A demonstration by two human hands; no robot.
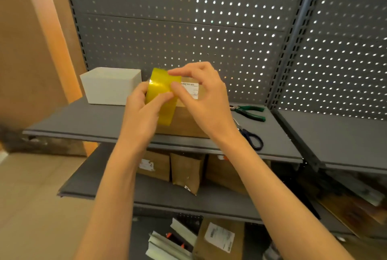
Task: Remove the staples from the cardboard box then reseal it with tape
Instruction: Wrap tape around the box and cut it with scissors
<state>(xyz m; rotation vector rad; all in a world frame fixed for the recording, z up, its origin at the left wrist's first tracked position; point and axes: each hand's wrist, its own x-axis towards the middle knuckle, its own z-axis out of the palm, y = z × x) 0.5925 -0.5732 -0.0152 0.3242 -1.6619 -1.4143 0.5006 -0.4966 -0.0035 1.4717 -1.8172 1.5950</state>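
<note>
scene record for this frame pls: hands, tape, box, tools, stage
left hand: grips tape roll
right hand: fingertips picking at the roll's face
cardboard box: on shelf, behind hands
pliers: on shelf, right of box
scissors: on shelf, nearer front edge
white box: left of cardboard box
stage: no tape on box visible

Pliers point(250, 111), scissors point(252, 137) right of box point(184, 121)

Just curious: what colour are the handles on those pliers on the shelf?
Green, clearest in the head view: the pliers lie on the shelf.
</note>
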